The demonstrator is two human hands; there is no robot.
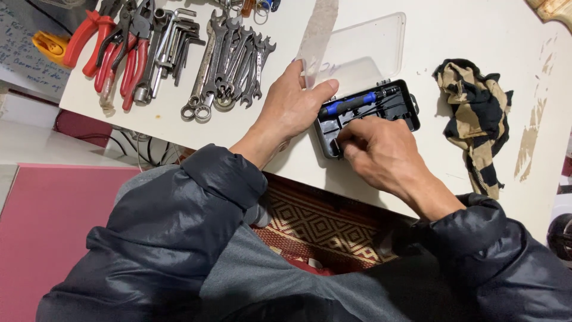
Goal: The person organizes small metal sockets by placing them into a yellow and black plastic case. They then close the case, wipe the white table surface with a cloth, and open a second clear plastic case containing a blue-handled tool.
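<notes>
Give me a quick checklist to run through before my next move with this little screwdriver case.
1. Clear lid folded fully open: ok.
2. Left hand steadying the black case at its left end: ok.
3. Blue-handled screwdriver seated in its slot: ok.
4. Right hand fingertips inside the tray; what they grip: cannot tell.
5. Wrenches and pliers lying apart from the case: ok.
6. Patterned cloth apart from the case: ok.

one head camera looks steeply down, close over the table (476, 24).
</notes>
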